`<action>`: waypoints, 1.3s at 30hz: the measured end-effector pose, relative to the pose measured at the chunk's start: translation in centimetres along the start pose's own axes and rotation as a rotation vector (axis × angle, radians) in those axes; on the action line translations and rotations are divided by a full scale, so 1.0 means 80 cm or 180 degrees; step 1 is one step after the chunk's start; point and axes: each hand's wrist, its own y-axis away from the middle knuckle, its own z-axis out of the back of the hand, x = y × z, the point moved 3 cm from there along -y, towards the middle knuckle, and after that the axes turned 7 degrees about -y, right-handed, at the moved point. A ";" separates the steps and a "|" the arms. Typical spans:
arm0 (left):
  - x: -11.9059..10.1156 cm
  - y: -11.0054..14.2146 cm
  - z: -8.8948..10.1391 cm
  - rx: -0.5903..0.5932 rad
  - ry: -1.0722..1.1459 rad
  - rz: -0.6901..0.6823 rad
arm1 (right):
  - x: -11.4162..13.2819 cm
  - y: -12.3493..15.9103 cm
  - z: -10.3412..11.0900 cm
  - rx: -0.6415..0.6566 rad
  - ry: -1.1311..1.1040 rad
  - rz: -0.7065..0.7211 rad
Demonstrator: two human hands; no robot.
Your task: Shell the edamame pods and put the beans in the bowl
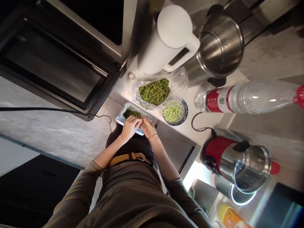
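My left hand [131, 127] and my right hand [148, 128] meet with fingertips pinched together over a lined bin [120, 121]. Between them shows a small bit of a green soybean pod [142, 123], mostly covered by the fingers. Dark green empty pods [133, 113] lie inside the bin, below my left hand. Beyond the hands, on the counter, a clear plastic bag [177, 83] gapes around a heap of whole pods [155, 91]. To the right of it, a blue-patterned plate [183, 112] holds shelled pale green beans [171, 113].
A white jug [174, 28] and a steel pot [220, 46] stand at the back of the counter [190, 126]. Further right are a large plastic bottle [256, 96] and a red-and-steel appliance [225, 155]. An oven door [54, 63] is on the left.
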 end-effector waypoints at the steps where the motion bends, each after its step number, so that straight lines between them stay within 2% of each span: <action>1: 0.000 0.003 -0.001 -0.0073 0.0006 0.0050 | -0.002 0.000 0.000 -0.0005 0.0022 -0.0045; 4: -0.005 0.010 -0.005 -0.0067 -0.0011 -0.0045 | -0.002 0.003 0.002 -0.0048 0.0147 0.0012; 7: -0.012 0.016 -0.012 0.0130 -0.0299 -0.0144 | 0.004 0.007 0.010 -0.0055 0.0472 0.0130; 10: -0.023 0.021 -0.021 0.0327 -0.0631 -0.0109 | 0.016 0.010 0.022 -0.0035 0.0893 0.0154; 14: -0.044 0.027 -0.032 0.0402 -0.0672 -0.0056 | 0.035 0.012 0.039 0.0092 0.1341 0.0099; 17: -0.057 0.029 -0.038 0.0179 -0.0685 0.0159 | 0.048 0.015 0.046 0.0334 0.1451 0.0003; 20: -0.055 0.029 -0.038 -0.0277 -0.0699 0.0611 | 0.053 0.021 0.051 0.0542 0.1471 -0.0126; 23: -0.044 0.032 -0.034 -0.0637 -0.0618 0.0986 | 0.048 0.029 0.055 0.0607 0.1313 -0.0222; 26: -0.048 0.041 -0.033 -0.0765 -0.0714 0.1049 | 0.035 0.033 0.058 0.0585 0.0970 -0.0308; 32: -0.084 0.065 -0.050 -0.0419 -0.1160 0.0950 | 0.019 0.027 0.063 0.0405 0.0691 -0.0245; 36: -0.092 0.068 -0.059 -0.0190 -0.1296 0.0907 | 0.012 0.025 0.064 0.0370 0.0598 -0.0433; 39: -0.095 0.063 -0.061 -0.0073 -0.1305 0.1049 | 0.006 0.027 0.058 0.0379 0.0429 -0.0391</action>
